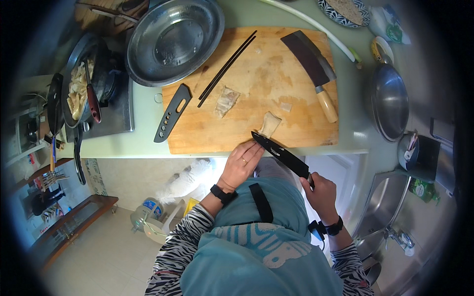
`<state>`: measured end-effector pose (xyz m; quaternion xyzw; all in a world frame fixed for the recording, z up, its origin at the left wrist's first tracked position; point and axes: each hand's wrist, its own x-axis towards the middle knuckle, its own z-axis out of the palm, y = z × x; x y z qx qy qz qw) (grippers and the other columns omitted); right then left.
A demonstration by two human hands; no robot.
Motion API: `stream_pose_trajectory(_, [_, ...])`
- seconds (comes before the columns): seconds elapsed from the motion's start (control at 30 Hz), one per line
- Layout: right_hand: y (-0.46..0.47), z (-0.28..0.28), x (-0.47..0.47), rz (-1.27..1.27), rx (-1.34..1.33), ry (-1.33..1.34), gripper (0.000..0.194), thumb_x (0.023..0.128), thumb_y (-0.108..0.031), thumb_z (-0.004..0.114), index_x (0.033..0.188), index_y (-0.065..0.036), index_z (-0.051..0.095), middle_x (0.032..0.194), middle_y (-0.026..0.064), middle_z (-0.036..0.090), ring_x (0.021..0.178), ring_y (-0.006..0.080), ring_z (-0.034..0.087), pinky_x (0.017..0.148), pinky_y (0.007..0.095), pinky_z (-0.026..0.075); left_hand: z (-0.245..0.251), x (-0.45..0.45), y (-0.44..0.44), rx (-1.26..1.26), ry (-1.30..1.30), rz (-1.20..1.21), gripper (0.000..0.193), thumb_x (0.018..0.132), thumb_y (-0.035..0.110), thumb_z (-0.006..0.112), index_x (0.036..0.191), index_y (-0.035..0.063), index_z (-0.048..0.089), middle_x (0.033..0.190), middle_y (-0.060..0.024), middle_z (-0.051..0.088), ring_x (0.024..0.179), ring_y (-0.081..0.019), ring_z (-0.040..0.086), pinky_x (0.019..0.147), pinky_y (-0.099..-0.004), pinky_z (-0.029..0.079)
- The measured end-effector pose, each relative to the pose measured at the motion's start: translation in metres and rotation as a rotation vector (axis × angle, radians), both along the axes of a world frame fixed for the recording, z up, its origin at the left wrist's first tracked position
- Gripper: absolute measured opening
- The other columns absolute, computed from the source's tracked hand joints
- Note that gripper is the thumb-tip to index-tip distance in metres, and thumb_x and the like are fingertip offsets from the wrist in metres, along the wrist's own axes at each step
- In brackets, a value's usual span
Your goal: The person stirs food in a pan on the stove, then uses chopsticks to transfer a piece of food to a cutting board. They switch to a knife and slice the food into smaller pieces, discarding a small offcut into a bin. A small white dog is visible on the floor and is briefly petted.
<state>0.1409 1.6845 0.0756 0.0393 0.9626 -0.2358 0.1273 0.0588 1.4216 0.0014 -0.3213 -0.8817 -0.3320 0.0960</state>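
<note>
In my right hand [321, 196] is the handle of a black-bladed kitchen knife [283, 153], its tip pointing left and away from me. My left hand [242, 161] lies at the front edge of the wooden cutting board [259, 77], fingers together against the blade near its tip. Whether the left fingers pinch anything is hidden. Just beyond the tip lies a pale piece of food [270, 124], possibly meat. Another such piece [226, 101] lies farther left, and a small thin scrap [286, 107] is to the right.
A cleaver [311, 61] and black chopsticks [227, 68] lie on the board. A black blade sheath [173, 113] overlaps its left edge. Behind is a steel basin [177, 40]; left, a wok [89, 77] holds food. A scallion [314, 24], steel bowl [390, 101] and sink [385, 199] are right.
</note>
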Motion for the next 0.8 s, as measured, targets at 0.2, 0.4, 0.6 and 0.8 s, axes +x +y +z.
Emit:
stream_pose_trajectory(0.2, [-0.003, -0.015, 0.022, -0.105, 0.034, -0.029, 0.042, 0.091, -0.039, 0.072, 0.071, -0.007, 0.054, 0.057, 0.0089, 0.055, 0.048, 0.0305, 0.056, 0.047, 0.0397, 0.044, -0.015, -0.003, 0.005, 0.059, -0.018, 0.04, 0.033, 0.076, 0.001, 0.071, 0.109, -0.0001, 0.069, 0.117, -0.0103, 0.065, 0.111, -0.0283, 0.06, 0.092, -0.0399, 0.052])
stream_pose_trajectory(0.4, [-0.019, -0.017, 0.032, -0.175, 0.079, 0.007, 0.042, 0.092, -0.041, 0.07, 0.072, -0.008, 0.054, 0.058, 0.0087, 0.056, 0.048, 0.0306, 0.056, 0.046, 0.0402, 0.043, -0.026, 0.001, 0.005, 0.021, 0.033, 0.03, 0.027, 0.083, 0.006, 0.066, 0.109, 0.0023, 0.07, 0.121, -0.0084, 0.066, 0.116, -0.026, 0.06, 0.097, -0.04, 0.049])
stream_pose_trajectory(0.6, [-0.03, -0.018, 0.03, -0.202, 0.114, 0.041, 0.041, 0.092, -0.039, 0.07, 0.073, -0.006, 0.054, 0.058, 0.0099, 0.056, 0.051, 0.0312, 0.057, 0.048, 0.0398, 0.042, -0.03, 0.0, 0.006, 0.043, 0.081, 0.04, 0.029, 0.08, 0.004, 0.068, 0.11, 0.0026, 0.07, 0.12, -0.0076, 0.066, 0.115, -0.026, 0.062, 0.096, -0.0406, 0.049])
stream_pose_trajectory(0.8, [-0.034, -0.029, 0.029, -0.22, 0.097, 0.03, 0.042, 0.093, -0.039, 0.069, 0.072, -0.006, 0.054, 0.058, 0.0098, 0.057, 0.051, 0.032, 0.057, 0.049, 0.0396, 0.042, -0.031, -0.003, 0.008, 0.092, 0.064, 0.038, 0.033, 0.075, 0.002, 0.073, 0.109, 0.0032, 0.069, 0.117, -0.0082, 0.068, 0.115, -0.0279, 0.064, 0.094, -0.0416, 0.051])
